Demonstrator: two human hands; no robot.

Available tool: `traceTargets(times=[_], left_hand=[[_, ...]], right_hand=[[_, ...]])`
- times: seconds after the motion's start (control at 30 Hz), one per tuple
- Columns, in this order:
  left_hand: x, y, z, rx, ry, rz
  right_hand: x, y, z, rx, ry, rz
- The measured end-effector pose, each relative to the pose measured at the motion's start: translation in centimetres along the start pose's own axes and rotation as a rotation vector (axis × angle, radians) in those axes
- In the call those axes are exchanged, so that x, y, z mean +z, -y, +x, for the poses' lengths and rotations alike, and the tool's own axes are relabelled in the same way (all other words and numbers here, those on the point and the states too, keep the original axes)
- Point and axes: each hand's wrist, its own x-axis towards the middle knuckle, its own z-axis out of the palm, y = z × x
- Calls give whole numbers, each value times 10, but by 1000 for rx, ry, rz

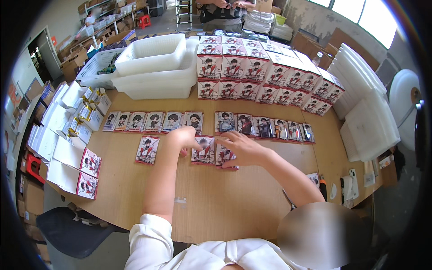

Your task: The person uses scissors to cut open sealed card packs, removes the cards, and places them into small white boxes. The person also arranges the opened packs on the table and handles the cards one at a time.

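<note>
My left hand (183, 137) is over the table, its fingers apart and reaching to the left edge of a flat red-and-white illustrated pack (203, 153). My right hand (240, 149) spreads its fingers across a similar illustrated pack (226, 158) just to the right, covering part of it. A third such pack (146, 150) lies by itself left of my left forearm. Beyond my hands runs a row of packs with cartoon figures (154, 122). To its right continues a row of packs with other character pictures (264, 128).
Stacked illustrated boxes (232, 67) stand at the back, beside white plastic bins (155, 85). At the left are white open boxes (64, 175) and yellow-and-white packets (92, 109). Translucent bins (371, 128), a phone (353, 182) and an orange-handled tool (323, 185) are at the right. Another person (222, 13) stands beyond the table.
</note>
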Motion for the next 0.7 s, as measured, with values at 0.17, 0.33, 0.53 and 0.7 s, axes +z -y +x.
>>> traceTargets(times=[0.17,0.33,0.53,0.7], left_hand=[[23,4,4,166,-254,139],[49,2,12,158,-246,61],[78,-42,15,212,-370,-38],[78,-45,16,192,-389,-4]], right_hand=[[11,2,-17,53,12,16],[0,-3,-47,51,74,32],[-18,-7,-89,193,126,87],[-12,-7,-88,168,67,138]])
